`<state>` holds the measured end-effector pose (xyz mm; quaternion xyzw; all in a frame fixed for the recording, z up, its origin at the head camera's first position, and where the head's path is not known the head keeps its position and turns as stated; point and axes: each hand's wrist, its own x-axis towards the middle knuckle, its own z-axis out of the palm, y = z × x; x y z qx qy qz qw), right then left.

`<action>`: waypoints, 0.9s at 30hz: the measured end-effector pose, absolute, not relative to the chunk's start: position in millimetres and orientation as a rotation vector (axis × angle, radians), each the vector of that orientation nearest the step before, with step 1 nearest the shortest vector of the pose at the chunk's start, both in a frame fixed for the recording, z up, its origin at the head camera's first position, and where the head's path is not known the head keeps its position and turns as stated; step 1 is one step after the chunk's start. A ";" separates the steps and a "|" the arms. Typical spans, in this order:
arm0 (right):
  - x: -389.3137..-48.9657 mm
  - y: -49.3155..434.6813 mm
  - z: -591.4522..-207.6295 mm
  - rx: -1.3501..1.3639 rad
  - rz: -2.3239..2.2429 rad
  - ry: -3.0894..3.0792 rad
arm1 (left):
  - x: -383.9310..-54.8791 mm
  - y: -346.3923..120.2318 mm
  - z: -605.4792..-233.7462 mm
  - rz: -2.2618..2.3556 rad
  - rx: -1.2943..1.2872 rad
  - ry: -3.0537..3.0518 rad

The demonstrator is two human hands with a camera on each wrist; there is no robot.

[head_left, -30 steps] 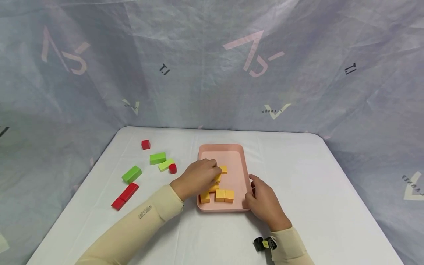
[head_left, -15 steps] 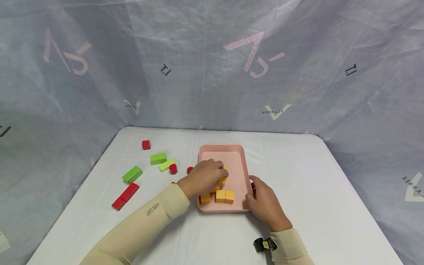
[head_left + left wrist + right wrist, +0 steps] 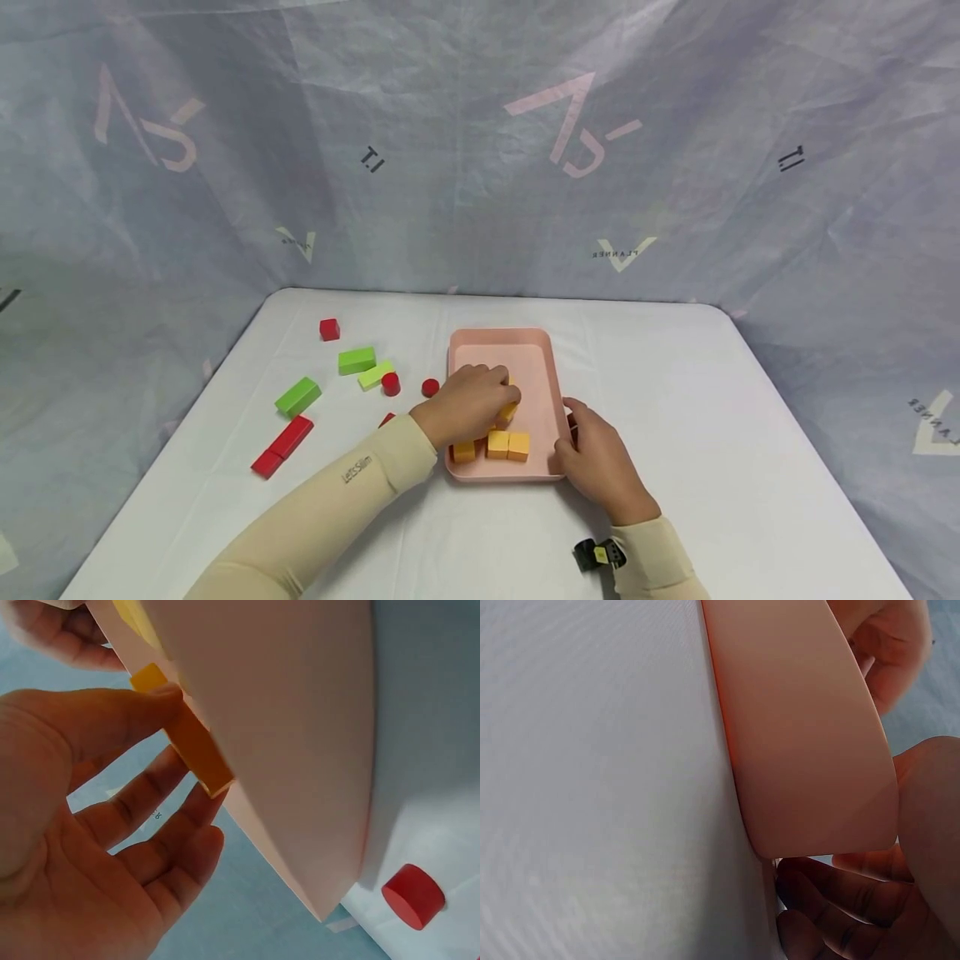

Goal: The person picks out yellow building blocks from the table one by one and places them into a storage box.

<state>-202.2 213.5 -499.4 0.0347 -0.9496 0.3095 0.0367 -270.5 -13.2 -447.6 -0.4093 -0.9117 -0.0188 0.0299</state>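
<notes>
Over the pink tray (image 3: 537, 358) on the white table, my left hand (image 3: 467, 406) pinches an orange-yellow rectangular block (image 3: 196, 746). In the left wrist view, the thumb lies on the block's near side, with fingertips against its far side. Several more yellow blocks (image 3: 498, 444) lie in the tray's near half, and my left hand hides part of them. My right hand (image 3: 600, 454) grips the tray's right side near the front corner. In the right wrist view, the curled fingers (image 3: 855, 896) sit by the corner of the tray wall (image 3: 802, 735).
Left of the tray lie green blocks (image 3: 297, 397), a yellow-green block (image 3: 376, 374), a red cube (image 3: 329, 330), a red cylinder (image 3: 391, 383), a red disc (image 3: 431, 387) and long red blocks (image 3: 291, 436). A grey printed curtain (image 3: 465, 208) hangs behind the table.
My left hand has moved a little to the right inside the tray. The red disc and a red piece near the left sleeve have come into sight. My right hand stays in place.
</notes>
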 end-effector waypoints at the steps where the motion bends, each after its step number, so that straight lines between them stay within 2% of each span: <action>1: -202.3 213.9 -499.4 0.108 0.949 -2.915 | -271.1 -12.0 -447.4 -0.052 -1.271 -2.799; 27: -203.0 213.6 -499.7 0.100 0.954 -2.923 | -276.1 6.8 -459.4 0.004 -1.342 -2.805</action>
